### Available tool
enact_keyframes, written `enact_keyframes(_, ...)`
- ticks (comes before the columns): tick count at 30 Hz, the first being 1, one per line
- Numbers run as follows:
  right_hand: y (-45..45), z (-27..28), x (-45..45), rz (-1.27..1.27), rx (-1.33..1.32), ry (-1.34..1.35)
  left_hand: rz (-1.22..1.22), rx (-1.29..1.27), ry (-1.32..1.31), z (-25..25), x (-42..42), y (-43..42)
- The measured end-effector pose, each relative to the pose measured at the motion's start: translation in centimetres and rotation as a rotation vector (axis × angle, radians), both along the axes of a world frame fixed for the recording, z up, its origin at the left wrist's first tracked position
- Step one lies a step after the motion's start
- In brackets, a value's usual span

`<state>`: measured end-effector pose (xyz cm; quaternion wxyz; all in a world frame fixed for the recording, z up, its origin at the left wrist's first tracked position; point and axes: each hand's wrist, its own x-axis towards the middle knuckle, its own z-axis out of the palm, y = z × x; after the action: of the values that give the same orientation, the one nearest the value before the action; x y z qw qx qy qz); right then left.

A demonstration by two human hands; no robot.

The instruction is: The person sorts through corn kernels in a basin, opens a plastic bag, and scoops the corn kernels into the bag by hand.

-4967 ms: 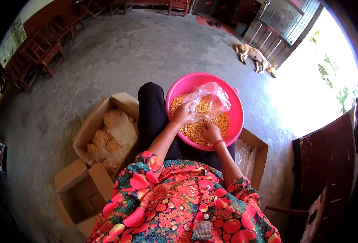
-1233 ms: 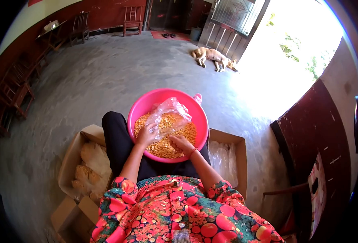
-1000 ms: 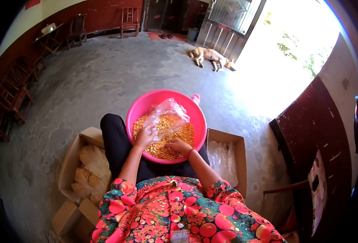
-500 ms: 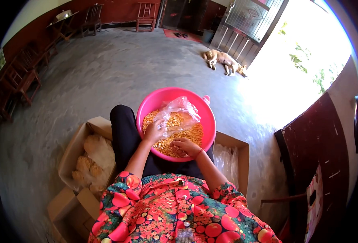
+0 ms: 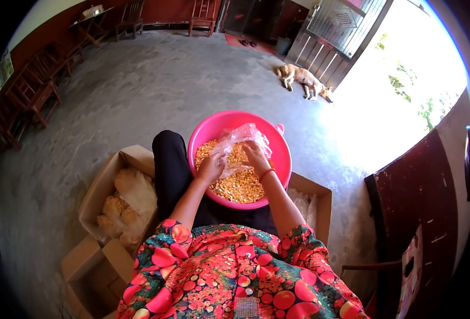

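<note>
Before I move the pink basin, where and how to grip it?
Take the pink basin by the rim at left and right, coming in from both sides. It's round, wide and open, resting on the lap with yellow kernels inside, so opposite grips should keep it level. The left hand and right hand are at the clear bag, so free them first.

Smooth grey concrete floor [image 5: 112, 95] spread through the room, its patches darker and lighter, beneath walls painted deep red [image 5: 163, 11] below and pale above. Dark wooden chairs [image 5: 35, 98] lined the left side, with a small folding table [image 5: 92, 24] and another wooden chair [image 5: 203, 18] farther back. Strong daylight poured through the open doorway [image 5: 400, 95] beside a metal door [image 5: 338, 34], washing the nearby floor white.
</note>
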<state>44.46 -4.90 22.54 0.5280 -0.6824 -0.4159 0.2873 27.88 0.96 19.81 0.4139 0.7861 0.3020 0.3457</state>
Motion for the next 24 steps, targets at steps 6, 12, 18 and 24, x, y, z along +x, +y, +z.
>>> enact_keyframes(6,-4.1,-1.0,-0.7,0.049,-0.159,-0.169,0.003,0.075,-0.062,-0.6,0.2,0.2)
enact_keyframes(12,-6.1,-4.1,-2.7,0.102,-0.366,-0.735,-0.005,0.089,-0.046,-0.9,0.2,0.3)
enact_keyframes(18,-6.2,-2.9,-4.1,0.420,-0.300,-0.838,-0.015,0.083,-0.041,-0.7,0.2,0.3)
enact_keyframes(24,-6.3,-1.8,-4.6,0.513,-0.432,-0.745,-0.027,0.050,-0.021,-0.8,0.2,0.3)
